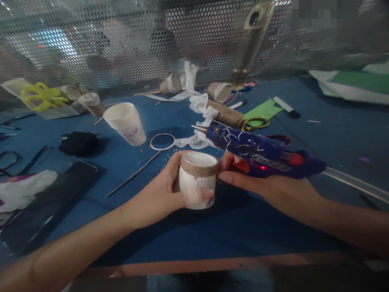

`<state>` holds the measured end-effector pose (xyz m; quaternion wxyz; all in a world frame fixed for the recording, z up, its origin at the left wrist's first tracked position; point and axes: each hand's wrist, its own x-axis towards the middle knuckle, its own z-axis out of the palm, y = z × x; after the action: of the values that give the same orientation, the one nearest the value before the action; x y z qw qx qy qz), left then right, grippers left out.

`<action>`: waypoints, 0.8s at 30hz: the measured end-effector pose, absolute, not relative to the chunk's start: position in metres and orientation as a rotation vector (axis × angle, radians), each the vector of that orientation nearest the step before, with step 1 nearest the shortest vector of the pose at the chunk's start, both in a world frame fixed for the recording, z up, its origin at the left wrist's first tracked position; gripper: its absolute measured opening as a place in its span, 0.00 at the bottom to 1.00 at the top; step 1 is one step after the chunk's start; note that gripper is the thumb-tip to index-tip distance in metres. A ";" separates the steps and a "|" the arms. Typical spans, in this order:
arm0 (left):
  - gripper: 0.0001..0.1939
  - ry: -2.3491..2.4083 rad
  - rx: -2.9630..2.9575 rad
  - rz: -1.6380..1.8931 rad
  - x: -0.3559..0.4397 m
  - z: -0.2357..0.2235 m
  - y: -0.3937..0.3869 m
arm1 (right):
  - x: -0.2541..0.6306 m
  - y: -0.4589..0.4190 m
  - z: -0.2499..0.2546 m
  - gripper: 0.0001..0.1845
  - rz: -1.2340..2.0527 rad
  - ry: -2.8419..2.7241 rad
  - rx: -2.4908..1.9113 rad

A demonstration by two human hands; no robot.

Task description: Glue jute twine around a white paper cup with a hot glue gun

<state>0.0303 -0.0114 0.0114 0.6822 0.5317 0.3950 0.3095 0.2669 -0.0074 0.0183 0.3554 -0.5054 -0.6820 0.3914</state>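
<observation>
A white paper cup (198, 183) with brown twine (199, 167) wound in a band below its rim is upright in my left hand (173, 190). The thumb of that hand, with a pale bandage (193, 196) on it, lies across the cup's front. My right hand (258, 182) is closed around a blue hot glue gun (255, 148), whose metal nozzle points left beyond the cup. A red light glows on the gun, and a clear glue stick (358, 183) sticks out of its back. My right thumb and fingertips meet at the cup's right side by the twine; what they pinch there is unclear.
On the blue table (146, 239) are stacked paper cups (126, 123), a thin ring (162, 141), a twine roll (226, 113), white lace (199, 140) and yellow scissors (42, 96). A perforated metal screen (121, 44) stands behind. A black flat packet (51, 207) lies left.
</observation>
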 end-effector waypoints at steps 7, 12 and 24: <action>0.27 0.891 1.259 0.676 0.030 0.011 -0.010 | 0.263 -0.008 0.023 0.20 0.979 -1.748 -1.236; 0.29 0.896 1.306 0.694 0.032 0.010 -0.010 | 0.263 -0.008 0.021 0.20 0.883 -1.787 -1.226; 0.23 0.852 1.197 0.864 0.025 0.006 -0.009 | 0.276 -0.007 0.014 0.12 0.891 -1.784 -1.191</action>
<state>0.0246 -0.0089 0.0061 0.6584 0.5285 0.3763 0.3815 0.2758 -0.0071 0.0140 0.3981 -0.4706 -0.7045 0.3518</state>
